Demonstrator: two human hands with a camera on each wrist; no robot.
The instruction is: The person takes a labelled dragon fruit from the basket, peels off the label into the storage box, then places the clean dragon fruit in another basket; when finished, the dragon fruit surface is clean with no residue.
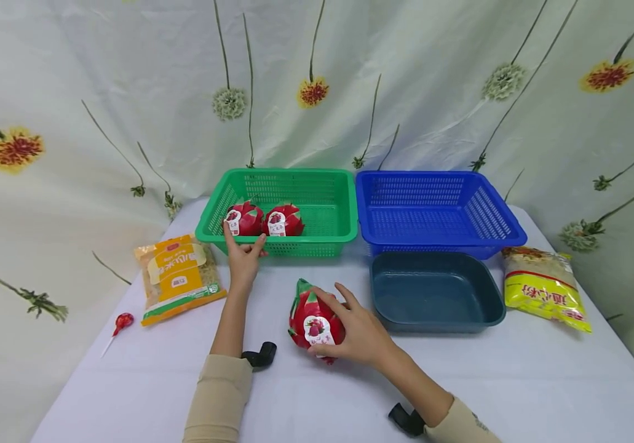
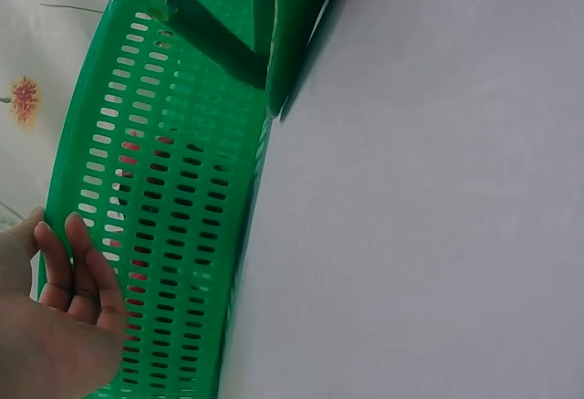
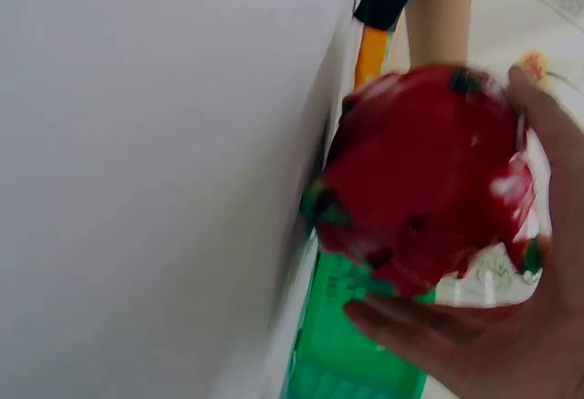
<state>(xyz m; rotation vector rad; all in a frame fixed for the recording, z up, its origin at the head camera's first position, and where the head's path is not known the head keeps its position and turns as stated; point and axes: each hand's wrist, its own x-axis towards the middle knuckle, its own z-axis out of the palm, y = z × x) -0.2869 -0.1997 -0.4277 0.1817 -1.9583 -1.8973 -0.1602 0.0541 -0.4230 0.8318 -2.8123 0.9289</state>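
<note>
While the left fingers (image 1: 230,237) grip the green basket (image 1: 322,239), the right fingers (image 1: 330,300), spread wide, clasp a dragon fruit (image 1: 303,315).

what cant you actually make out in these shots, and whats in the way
- Head view: the lower parts of the two dragon fruits, hidden by the front wall of the green basket.
- Head view: fine print on the orange bag, too small.
- Head view: the rest of the left sleeve, cut off by the bottom edge.
- Right wrist view: fine skin detail on the held dragon fruit, blurred.
</note>
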